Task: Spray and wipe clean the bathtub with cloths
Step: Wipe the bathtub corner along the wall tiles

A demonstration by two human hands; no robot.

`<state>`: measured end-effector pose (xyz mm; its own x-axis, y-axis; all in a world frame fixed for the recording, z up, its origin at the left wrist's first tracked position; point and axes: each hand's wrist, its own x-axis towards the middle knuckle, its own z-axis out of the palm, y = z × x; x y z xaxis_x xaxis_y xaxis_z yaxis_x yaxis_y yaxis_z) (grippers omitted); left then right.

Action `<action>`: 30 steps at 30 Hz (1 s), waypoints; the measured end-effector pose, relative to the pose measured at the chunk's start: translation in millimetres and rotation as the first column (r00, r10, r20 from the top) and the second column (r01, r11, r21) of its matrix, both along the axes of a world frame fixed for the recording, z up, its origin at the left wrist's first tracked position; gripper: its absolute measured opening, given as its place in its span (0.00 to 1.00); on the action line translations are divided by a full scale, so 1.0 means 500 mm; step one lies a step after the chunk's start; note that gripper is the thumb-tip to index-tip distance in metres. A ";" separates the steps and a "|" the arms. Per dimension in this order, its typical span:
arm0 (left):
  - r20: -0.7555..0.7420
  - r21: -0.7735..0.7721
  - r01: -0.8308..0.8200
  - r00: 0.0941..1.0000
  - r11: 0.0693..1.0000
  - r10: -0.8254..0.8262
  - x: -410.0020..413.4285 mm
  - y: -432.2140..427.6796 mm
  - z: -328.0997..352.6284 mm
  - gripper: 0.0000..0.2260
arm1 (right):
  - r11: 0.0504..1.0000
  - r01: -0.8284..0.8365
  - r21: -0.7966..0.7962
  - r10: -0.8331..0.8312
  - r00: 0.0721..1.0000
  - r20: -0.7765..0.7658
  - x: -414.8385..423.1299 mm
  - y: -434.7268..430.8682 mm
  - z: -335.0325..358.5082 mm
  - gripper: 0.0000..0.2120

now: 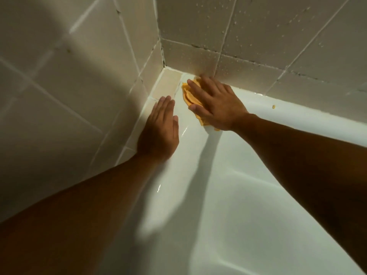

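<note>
Right hand [217, 104] flat, fingers straight, pressing orange cloth [190, 99] onto tub [248, 195] rim at tiled corner. Left hand [159, 130] flat on rim, holding nothing.

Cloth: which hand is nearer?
Right. The right hand lies flat on the cloth, pressing it onto the rim by the tiled corner. The left hand lies flat on the rim to the cloth's left, apart from it.
</note>
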<state>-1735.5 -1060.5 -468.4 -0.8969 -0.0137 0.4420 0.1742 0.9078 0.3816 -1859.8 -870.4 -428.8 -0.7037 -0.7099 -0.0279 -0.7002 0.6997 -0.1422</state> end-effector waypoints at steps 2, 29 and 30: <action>-0.020 -0.015 0.002 1.000 1.000 -0.002 -0.002 0.002 -0.004 0.18 | 0.999 -0.033 0.031 0.034 0.999 -0.023 -0.006 -0.008 -0.014 0.31; -0.062 0.000 -0.017 0.998 1.000 0.017 -0.004 0.009 0.001 0.18 | 0.913 0.094 -0.397 -0.266 0.875 -0.404 0.044 -0.033 -0.097 0.20; -0.064 -0.005 -0.015 0.998 1.000 0.015 -0.004 0.010 0.002 0.18 | 0.914 0.097 -0.394 -0.261 0.885 -0.386 0.046 -0.035 -0.096 0.20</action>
